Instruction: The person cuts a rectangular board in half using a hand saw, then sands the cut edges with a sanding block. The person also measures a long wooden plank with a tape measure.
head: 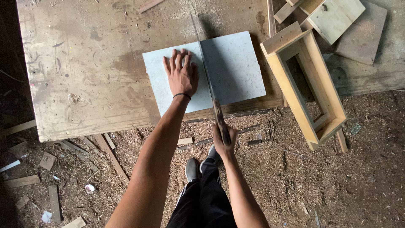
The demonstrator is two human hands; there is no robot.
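Left hand (181, 76) lies flat, fingers spread, palm pressed on the board (236, 67); it grips nothing. Black band on that wrist. Right hand (222, 141) is closed around the saw (209, 80) handle, just off the bench's near edge.

Board: pale blue-grey rectangular sheet, speckled matte face, lying flat at the bench's near edge, right of centre. Its near edge sits about flush with the bench edge. Saw blade is thin, long, dark metal, running across the board from near edge to far edge, just right of the left hand, dividing the sheet roughly in half. Tip reaches past the board's far edge.

Bench (84, 63): worn plywood top, stained, scratched, dusted with sawdust near the far edge.

Box frame (306, 84): open rectangular, light raw wood, thick walls, at the bench's right edge, overhanging toward the floor. Nothing visible inside; floor and bench show through it. More flat offcuts (337, 17) stacked at the far right corner.

Floor (337, 177): thick sawdust and shavings, loose wood strips and scraps (55, 198) under the bench's near-left corner. Grey shoes (193, 169) below, dark trousers.
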